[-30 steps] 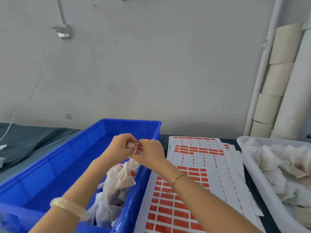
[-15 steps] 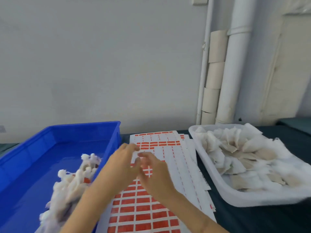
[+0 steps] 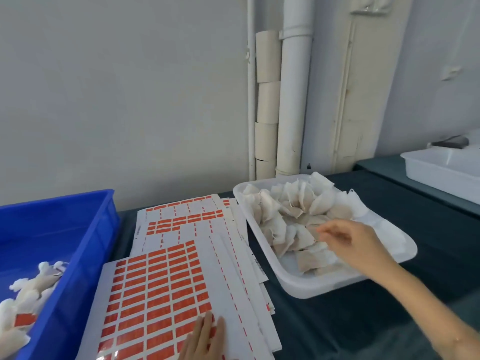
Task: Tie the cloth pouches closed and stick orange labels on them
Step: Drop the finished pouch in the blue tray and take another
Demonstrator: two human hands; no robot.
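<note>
Right hand grip: your right hand [image 3: 348, 242] is over the white tray [image 3: 298, 287]. The fingers are loose and a bit apart, and it holds nothing.
Right hand touch: the fingertips [image 3: 324, 231] point at the cloth pouches [image 3: 285, 214] in the tray and are very near them. The hand is blurry, so you cannot tell if they touch.
Left hand grip: your left hand [image 3: 205, 339] lies flat on the front label sheet [image 3: 155, 294]. The fingers are straight and side by side, pressing the paper and holding nothing.
Cloth pouches: a heap of them lies in the white tray, on the right part of the dark surface [image 3: 337, 320].
Tied pouches: a few tied pouches [image 3: 28, 289] lie in the blue bin [image 3: 85, 229] on the left. One has an orange sticker [image 3: 24, 320] on it.
Orange labels: the orange labels [image 3: 161, 276] sit in rows on white sheets stacked between the blue bin and the white tray. The back sheets [image 3: 181, 224] have many bare spots.
Cut off: only the fingers of your left hand show — the bottom edge cuts off the rest. The blue bin runs off the left edge, so only some tied pouches show.
Hard to see: any print on the labels is too small to read.
Behind: a white pipe [image 3: 293, 100] and card rolls [image 3: 267, 100] stand by the wall, and a second tray [image 3: 439, 175] sits far right.
</note>
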